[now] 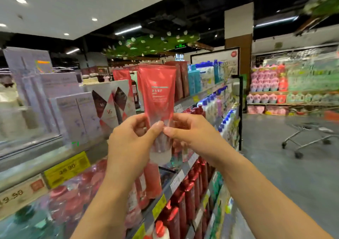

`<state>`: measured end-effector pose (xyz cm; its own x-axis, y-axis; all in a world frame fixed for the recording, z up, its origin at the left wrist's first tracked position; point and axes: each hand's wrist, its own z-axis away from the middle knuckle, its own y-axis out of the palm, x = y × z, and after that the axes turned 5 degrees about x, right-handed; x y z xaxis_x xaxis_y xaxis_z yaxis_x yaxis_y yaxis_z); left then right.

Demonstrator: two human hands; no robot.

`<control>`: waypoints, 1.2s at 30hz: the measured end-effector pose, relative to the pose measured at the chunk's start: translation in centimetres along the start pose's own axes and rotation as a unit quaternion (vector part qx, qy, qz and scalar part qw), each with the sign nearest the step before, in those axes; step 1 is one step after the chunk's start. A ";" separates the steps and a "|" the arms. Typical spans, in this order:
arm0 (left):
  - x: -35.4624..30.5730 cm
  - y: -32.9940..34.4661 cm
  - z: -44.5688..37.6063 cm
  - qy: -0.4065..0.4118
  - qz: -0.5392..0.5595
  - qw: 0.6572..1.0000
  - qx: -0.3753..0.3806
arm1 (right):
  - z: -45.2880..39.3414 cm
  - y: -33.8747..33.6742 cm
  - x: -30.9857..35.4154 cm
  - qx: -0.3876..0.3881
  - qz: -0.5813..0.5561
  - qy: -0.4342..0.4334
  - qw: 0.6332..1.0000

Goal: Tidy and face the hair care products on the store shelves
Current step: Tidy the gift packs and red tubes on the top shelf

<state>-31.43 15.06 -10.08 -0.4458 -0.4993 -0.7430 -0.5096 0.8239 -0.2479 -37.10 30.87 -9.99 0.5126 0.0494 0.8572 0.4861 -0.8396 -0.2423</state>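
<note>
Before the top shelf (pixel 185 102), both hands, left (pixel 131 138) and right (pixel 190 131), pinch a red tube (pixel 157 99) held upright off the shelf (label facing out), so by my judgement facing is midway: this tube awaits placing, lower rows remain.

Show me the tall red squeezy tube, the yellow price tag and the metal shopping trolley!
Tall red plastic tube (pixel 157 90): head view, on its printed front.
Yellow paper price tag (pixel 67 169): head view, on its middle.
Metal shopping trolley (pixel 310 128): head view, on its frame.
</note>
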 end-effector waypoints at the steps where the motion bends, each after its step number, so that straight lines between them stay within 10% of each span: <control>1: 0.1 1.3 -0.9 0.006 -0.012 1.000 -0.010 | -0.9 -1.3 -0.6 0.002 0.012 -0.007 1.000; 19: 4.1 10.2 -13.5 0.024 -0.189 0.951 -0.244 | -24.2 -13.6 0.2 0.071 0.206 -0.306 0.927; 36: 7.7 9.4 -15.8 -0.013 -0.325 0.895 -0.305 | -33.4 -9.9 -1.8 0.213 0.190 -0.296 0.911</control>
<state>-51.29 14.73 -8.28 0.1052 -0.8070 -0.5810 -0.9653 0.0576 -0.2547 -66.47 21.01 6.09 0.9321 0.1887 0.3092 0.3601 -0.5764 -0.7335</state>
